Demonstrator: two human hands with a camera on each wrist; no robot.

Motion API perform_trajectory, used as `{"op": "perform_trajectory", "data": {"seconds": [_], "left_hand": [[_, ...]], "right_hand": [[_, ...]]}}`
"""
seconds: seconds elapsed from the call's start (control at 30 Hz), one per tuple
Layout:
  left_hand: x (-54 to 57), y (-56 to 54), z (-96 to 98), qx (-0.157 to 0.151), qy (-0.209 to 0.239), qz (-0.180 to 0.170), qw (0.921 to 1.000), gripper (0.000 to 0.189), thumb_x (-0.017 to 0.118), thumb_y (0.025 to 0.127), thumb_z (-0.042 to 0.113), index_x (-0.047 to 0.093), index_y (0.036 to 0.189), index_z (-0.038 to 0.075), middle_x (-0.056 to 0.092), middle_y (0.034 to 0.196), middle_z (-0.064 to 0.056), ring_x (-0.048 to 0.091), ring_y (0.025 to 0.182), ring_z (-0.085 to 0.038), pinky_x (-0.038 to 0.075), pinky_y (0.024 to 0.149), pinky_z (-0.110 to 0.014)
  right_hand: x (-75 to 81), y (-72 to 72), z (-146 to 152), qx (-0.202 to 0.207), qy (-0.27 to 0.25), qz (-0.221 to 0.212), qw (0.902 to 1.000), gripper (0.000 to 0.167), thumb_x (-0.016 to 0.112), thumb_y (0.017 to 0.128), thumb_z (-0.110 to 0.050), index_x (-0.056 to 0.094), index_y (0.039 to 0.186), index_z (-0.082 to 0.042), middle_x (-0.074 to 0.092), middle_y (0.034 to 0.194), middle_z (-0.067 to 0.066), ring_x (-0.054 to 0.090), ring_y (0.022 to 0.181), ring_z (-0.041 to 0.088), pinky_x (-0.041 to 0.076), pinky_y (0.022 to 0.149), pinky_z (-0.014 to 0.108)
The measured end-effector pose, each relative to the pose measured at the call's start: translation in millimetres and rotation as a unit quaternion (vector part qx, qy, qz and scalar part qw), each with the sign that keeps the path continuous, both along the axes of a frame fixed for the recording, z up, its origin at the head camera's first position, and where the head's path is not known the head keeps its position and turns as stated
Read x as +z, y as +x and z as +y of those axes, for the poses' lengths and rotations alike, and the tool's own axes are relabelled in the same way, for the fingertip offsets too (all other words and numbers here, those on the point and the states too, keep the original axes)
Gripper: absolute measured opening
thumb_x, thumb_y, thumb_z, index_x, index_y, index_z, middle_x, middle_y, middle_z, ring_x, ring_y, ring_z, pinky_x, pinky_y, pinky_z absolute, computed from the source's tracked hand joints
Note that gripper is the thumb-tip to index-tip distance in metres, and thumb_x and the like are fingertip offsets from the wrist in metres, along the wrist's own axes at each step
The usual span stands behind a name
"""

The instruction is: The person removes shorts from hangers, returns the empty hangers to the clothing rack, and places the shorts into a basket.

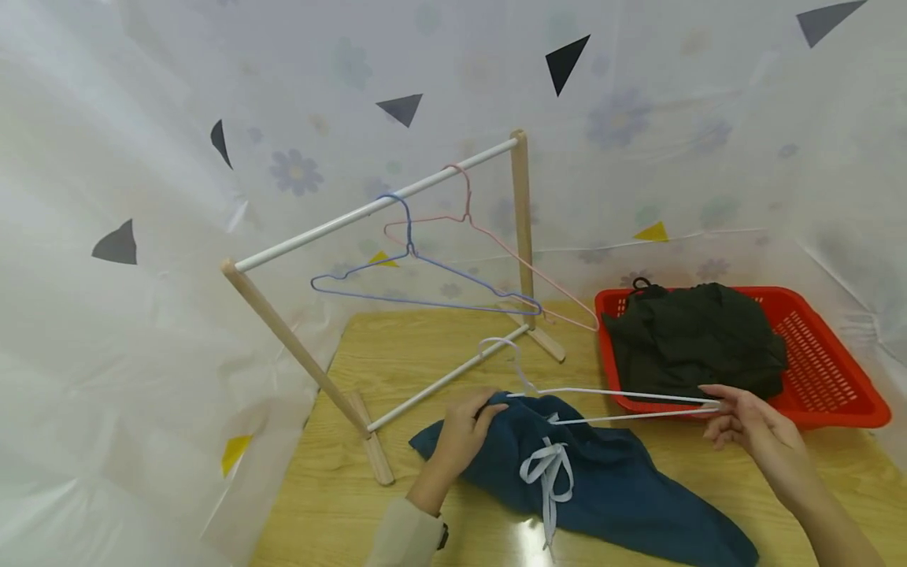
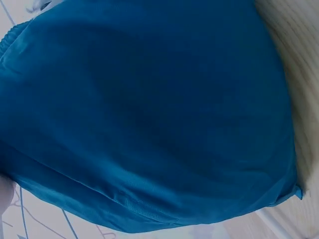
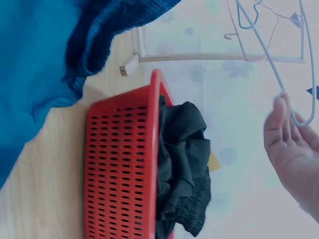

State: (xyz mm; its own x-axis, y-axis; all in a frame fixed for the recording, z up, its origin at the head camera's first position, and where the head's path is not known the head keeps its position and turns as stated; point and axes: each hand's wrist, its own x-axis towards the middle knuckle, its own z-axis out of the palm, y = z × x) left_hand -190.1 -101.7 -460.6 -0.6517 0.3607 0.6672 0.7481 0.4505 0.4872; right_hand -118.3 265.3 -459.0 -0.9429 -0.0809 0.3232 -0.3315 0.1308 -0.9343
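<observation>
Blue shorts (image 1: 588, 480) with a white drawstring bow (image 1: 549, 472) hang above the wooden table. My left hand (image 1: 464, 429) grips them at the waistband's left side, thumb over the cloth. A white hanger (image 1: 623, 394) has its left end inside the waistband, hidden by the cloth; its hook points up and left. At the other end, my right hand (image 1: 754, 429) pinches the hanger's bare corner. In the right wrist view that hand (image 3: 294, 142) shows fingertips at the white wire's bend. Blue cloth (image 2: 149, 114) fills most of the left wrist view.
A rack with a white rail (image 1: 312, 235) and wooden posts stands behind, bearing a blue hanger (image 1: 425, 303) and a pink hanger (image 1: 527, 268). On the right, a red basket (image 1: 836, 354) holds dark green clothing (image 1: 697, 339). Patterned sheeting surrounds the wooden table (image 1: 319, 488).
</observation>
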Motion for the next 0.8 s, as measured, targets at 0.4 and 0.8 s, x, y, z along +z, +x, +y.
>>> {"op": "perform_trajectory", "data": {"seconds": [0.4,0.8], "left_hand": [[-1.2,-3.1,7.8,-0.017,0.014,-0.006,0.9997,0.019,0.061,0.087,0.01,0.069,0.103,0.004,0.071,0.096,-0.009,0.067,0.082,-0.016,0.051,0.069,-0.015],[11.4,3.0,10.0,0.066,0.138,-0.149,0.9769,0.017,0.059,0.084,-0.004,0.067,0.099,-0.009,0.069,0.095,-0.023,0.067,0.086,-0.026,0.055,0.074,-0.03]], "right_hand": [[-14.6,10.8,-15,0.014,-0.067,0.036,0.997,0.032,0.036,0.096,0.006,0.065,0.098,-0.006,0.07,0.088,-0.008,0.063,0.071,0.004,0.051,0.06,0.016],[-33.9,17.0,-2,0.041,-0.191,0.048,0.9796,0.034,0.027,0.097,0.008,0.06,0.096,-0.001,0.069,0.097,-0.001,0.064,0.079,0.007,0.051,0.066,0.016]]}}
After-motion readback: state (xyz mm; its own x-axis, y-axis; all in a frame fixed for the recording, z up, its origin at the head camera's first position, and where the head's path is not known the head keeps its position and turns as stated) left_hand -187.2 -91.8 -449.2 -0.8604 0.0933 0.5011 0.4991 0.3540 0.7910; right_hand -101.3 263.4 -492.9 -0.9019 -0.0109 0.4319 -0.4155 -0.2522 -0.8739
